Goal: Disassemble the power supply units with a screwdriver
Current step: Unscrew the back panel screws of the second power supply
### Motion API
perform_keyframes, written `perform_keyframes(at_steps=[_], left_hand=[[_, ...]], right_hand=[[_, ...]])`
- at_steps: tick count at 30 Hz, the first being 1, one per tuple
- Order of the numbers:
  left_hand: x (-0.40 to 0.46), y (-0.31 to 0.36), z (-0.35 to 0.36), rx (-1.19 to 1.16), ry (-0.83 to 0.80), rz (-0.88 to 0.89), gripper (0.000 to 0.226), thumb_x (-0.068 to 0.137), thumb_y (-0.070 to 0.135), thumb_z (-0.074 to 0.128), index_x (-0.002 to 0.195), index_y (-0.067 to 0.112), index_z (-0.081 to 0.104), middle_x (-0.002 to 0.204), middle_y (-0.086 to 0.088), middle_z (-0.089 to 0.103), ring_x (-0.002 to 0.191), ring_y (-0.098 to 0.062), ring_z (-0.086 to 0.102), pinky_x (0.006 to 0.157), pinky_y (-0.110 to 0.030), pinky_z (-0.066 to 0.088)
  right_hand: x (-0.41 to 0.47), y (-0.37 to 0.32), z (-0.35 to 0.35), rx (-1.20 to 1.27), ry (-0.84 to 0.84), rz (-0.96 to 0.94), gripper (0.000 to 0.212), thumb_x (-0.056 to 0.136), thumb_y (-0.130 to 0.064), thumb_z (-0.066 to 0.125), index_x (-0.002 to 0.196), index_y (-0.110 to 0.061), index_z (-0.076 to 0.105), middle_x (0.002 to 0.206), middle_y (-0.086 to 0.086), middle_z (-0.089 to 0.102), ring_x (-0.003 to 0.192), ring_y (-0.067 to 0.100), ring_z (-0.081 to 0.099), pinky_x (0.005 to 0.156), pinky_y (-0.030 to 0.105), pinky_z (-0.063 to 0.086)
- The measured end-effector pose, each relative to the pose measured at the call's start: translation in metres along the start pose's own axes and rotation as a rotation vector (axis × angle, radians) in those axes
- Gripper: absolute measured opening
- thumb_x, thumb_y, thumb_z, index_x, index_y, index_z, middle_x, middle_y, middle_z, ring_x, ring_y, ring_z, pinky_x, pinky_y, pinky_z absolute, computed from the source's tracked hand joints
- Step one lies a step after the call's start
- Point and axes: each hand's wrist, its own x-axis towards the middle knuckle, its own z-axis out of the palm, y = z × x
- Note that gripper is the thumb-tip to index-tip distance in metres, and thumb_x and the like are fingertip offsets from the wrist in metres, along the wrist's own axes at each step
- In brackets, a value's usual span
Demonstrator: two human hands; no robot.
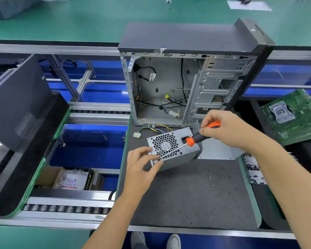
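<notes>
Right hand (pixel 221 129) grips orange-black screwdriver (pixel 196 139), tip at power supply unit (pixel 174 150) corner; left hand (pixel 142 166) apparently pinches tip. Box (pixel 89 180) below reads "PRIME".

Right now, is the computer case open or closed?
Open: the computer case has no side panel, so loose cables inside show.

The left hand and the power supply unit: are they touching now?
Touching. In the head view, the left hand has its fingers and thumb on the lower left corner of the power supply unit, beside the screwdriver tip.
</notes>
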Motion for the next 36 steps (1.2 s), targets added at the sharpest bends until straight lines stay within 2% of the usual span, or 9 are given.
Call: perform_keyframes(at_steps=[5,13,17,19,21,23,27,31,36], left_hand=[[0.001,0.007,0.002,-0.034,-0.012,-0.065,0.011,0.078,0.013,0.085,0.083,0.020,0.078,0.110,0.012,0.063,0.105,-0.020,0.054,0.094,-0.012,0.035],[0.002,0.013,0.001,-0.056,-0.023,-0.140,0.012,0.078,0.015,0.084,0.081,0.024,0.077,0.110,0.017,0.064,0.105,-0.017,0.053,0.091,-0.007,0.033],[0.001,0.014,0.002,-0.047,-0.046,-0.153,0.009,0.080,0.014,0.083,0.078,0.019,0.076,0.111,0.015,0.063,0.104,-0.016,0.051,0.089,-0.006,0.032],[0.000,0.016,0.001,-0.058,-0.047,-0.169,0.009,0.080,0.014,0.083,0.079,0.018,0.075,0.112,0.016,0.063,0.106,-0.013,0.050,0.089,-0.006,0.032],[0.000,0.018,0.001,-0.072,-0.037,-0.176,0.010,0.080,0.015,0.083,0.084,0.020,0.074,0.112,0.017,0.062,0.108,-0.011,0.050,0.089,-0.006,0.033],[-0.001,0.019,0.001,-0.094,-0.033,-0.191,0.013,0.081,0.017,0.082,0.089,0.023,0.074,0.113,0.017,0.062,0.110,-0.013,0.052,0.090,-0.009,0.037],[-0.003,0.019,0.004,-0.111,-0.009,-0.200,0.011,0.082,0.017,0.081,0.091,0.021,0.075,0.114,0.017,0.061,0.110,-0.015,0.057,0.091,-0.019,0.046],[-0.001,0.016,0.007,-0.173,0.023,-0.208,0.009,0.082,0.012,0.081,0.088,0.017,0.075,0.113,0.012,0.063,0.107,-0.014,0.062,0.089,-0.020,0.049],[-0.004,0.015,0.010,-0.184,0.053,-0.187,0.008,0.082,0.011,0.081,0.088,0.014,0.076,0.112,0.010,0.065,0.100,-0.011,0.065,0.083,-0.017,0.051]], right_hand=[[0.000,-0.010,-0.006,-0.047,-0.035,-0.032,0.014,0.080,-0.030,0.078,0.078,-0.032,0.064,0.071,-0.017,0.066,0.056,0.000,0.053,0.053,0.023,0.045],[-0.004,-0.053,-0.005,-0.165,0.046,-0.209,0.041,0.061,-0.062,0.080,0.088,-0.042,0.056,0.079,-0.013,0.065,0.068,0.006,0.057,0.056,0.022,0.043],[-0.009,-0.088,0.010,-0.286,0.016,-0.325,0.059,0.062,-0.089,0.052,0.087,-0.035,0.053,0.074,-0.009,0.059,0.058,0.006,0.057,0.050,0.025,0.046],[-0.010,-0.101,0.018,-0.494,0.070,-0.379,0.068,0.065,-0.094,0.035,0.085,-0.031,0.050,0.069,-0.004,0.050,0.054,0.012,0.049,0.043,0.028,0.034],[-0.011,-0.113,0.023,-0.702,0.165,-0.454,0.076,0.068,-0.093,0.026,0.086,-0.024,0.052,0.063,-0.003,0.037,0.052,0.011,0.030,0.045,0.024,0.019],[-0.013,-0.121,0.029,-0.833,0.204,-0.503,0.080,0.069,-0.091,0.025,0.087,-0.019,0.055,0.059,-0.003,0.027,0.050,0.015,0.022,0.046,0.025,0.016],[-0.015,-0.122,0.035,-0.814,0.240,-0.535,0.067,0.077,-0.083,0.040,0.084,-0.016,0.048,0.053,-0.001,0.023,0.047,0.021,0.025,0.048,0.030,0.024],[-0.014,-0.114,0.030,-0.758,0.215,-0.549,0.060,0.079,-0.078,0.037,0.084,-0.019,0.043,0.051,0.000,0.028,0.048,0.027,0.034,0.045,0.027,0.016],[-0.012,-0.109,0.031,-0.708,0.221,-0.563,0.056,0.080,-0.075,0.039,0.086,-0.020,0.044,0.051,-0.001,0.028,0.046,0.021,0.029,0.047,0.028,0.021]])
